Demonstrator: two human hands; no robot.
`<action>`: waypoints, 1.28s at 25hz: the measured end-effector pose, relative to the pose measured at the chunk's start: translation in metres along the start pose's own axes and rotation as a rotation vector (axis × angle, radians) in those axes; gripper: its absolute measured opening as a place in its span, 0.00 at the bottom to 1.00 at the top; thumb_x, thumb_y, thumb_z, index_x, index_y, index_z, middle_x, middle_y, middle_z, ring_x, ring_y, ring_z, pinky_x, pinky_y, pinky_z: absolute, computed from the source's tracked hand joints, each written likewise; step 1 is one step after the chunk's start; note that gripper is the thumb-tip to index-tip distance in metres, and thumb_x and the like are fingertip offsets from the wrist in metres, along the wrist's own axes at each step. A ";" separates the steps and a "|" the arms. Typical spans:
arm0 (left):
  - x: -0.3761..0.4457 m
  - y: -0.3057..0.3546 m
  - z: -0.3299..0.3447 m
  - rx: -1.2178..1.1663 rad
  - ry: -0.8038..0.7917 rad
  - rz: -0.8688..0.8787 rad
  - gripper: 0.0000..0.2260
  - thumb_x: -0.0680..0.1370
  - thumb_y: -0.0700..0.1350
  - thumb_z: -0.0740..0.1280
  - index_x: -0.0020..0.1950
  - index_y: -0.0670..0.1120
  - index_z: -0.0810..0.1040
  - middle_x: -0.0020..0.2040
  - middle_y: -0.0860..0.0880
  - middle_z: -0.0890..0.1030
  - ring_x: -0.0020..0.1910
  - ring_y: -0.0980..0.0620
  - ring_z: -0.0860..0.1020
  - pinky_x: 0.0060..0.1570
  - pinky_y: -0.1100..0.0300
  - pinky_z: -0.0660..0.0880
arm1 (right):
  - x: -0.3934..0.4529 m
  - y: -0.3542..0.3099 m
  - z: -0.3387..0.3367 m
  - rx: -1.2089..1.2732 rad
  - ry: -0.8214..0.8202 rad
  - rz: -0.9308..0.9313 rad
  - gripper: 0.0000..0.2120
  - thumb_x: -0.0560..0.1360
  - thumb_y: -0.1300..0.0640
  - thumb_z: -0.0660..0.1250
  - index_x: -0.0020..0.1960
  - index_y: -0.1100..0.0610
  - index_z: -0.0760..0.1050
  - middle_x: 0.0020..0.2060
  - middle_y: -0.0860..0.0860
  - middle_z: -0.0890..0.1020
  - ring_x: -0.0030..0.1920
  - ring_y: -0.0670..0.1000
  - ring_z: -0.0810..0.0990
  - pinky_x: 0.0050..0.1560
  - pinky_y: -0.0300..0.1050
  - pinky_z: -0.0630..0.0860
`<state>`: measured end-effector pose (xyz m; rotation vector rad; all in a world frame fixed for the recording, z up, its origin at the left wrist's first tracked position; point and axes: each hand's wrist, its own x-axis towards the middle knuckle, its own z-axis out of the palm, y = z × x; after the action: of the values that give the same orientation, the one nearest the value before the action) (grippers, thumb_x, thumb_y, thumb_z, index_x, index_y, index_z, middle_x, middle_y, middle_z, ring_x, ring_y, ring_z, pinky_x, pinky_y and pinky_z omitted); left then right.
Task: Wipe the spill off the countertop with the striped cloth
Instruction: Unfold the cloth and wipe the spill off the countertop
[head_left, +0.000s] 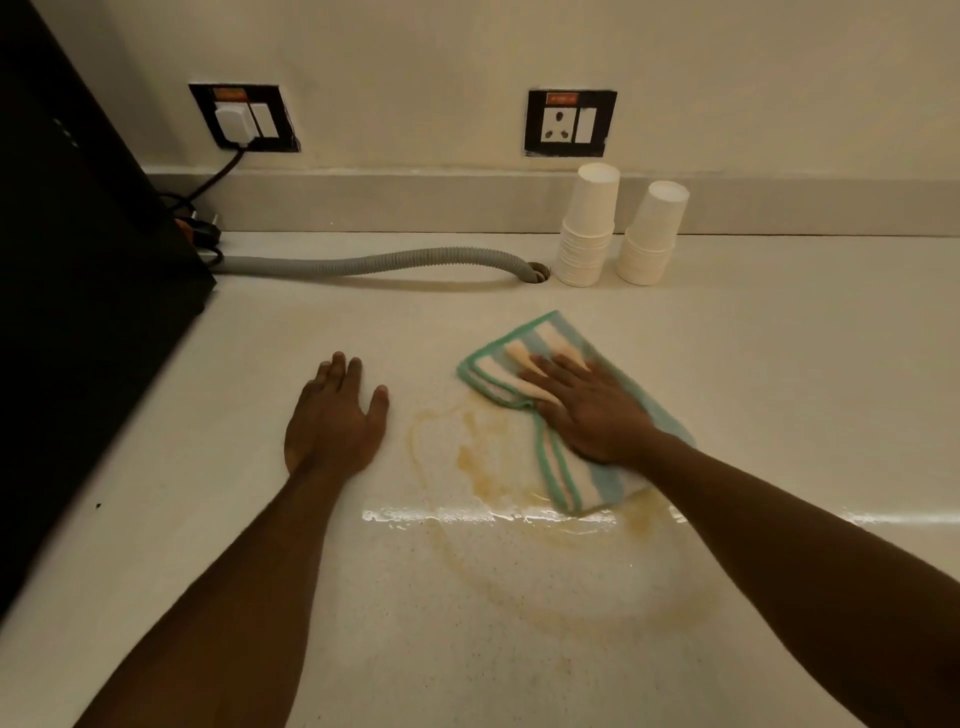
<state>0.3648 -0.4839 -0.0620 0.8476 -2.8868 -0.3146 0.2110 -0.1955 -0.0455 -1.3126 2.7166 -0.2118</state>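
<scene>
Right now the right hand (592, 410) is lying flat, palm down with fingers spread, pressing on the striped cloth (566, 415) right of the frame's centre; it is not gripping, only bearing down. The cloth, folded, with green edging and pale blue and cream stripes, is sitting on the pale worktop (779, 338) at the upper right edge of the spill (483, 467), a yellowish-brown smear running from mid-frame toward the lower centre. The left hand (335, 415) is resting open and empty, palm down, on the worktop just left of the spill, forearm stretching in from the lower left. No readable writing is showing anywhere. Two stacks of white paper cups (618, 228) are standing by the wall, beside a grey ribbed hose (374, 262) entering a hole in the worktop. A black appliance (78, 260) is filling the upper left.
</scene>
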 end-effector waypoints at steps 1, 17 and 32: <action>0.000 0.000 0.001 0.000 -0.002 0.000 0.30 0.80 0.61 0.46 0.79 0.47 0.53 0.80 0.48 0.51 0.79 0.51 0.50 0.76 0.56 0.47 | -0.004 0.014 0.000 0.000 0.026 0.051 0.24 0.82 0.42 0.44 0.77 0.40 0.50 0.78 0.44 0.54 0.78 0.49 0.52 0.76 0.57 0.49; 0.002 0.000 0.005 -0.023 0.038 -0.027 0.32 0.78 0.64 0.46 0.78 0.48 0.57 0.80 0.49 0.56 0.78 0.51 0.54 0.75 0.55 0.51 | 0.045 -0.042 0.008 0.014 -0.013 -0.001 0.25 0.81 0.42 0.42 0.78 0.42 0.49 0.79 0.45 0.51 0.78 0.49 0.50 0.76 0.55 0.48; -0.006 0.001 -0.010 -0.267 0.179 -0.054 0.24 0.82 0.54 0.53 0.75 0.44 0.66 0.77 0.46 0.63 0.77 0.49 0.60 0.75 0.55 0.52 | 0.097 -0.096 0.012 0.008 -0.019 -0.019 0.25 0.82 0.44 0.44 0.78 0.45 0.49 0.79 0.46 0.51 0.78 0.50 0.50 0.75 0.53 0.48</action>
<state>0.3705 -0.4813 -0.0524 0.8577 -2.5863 -0.5822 0.2270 -0.3320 -0.0451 -1.3314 2.6863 -0.2108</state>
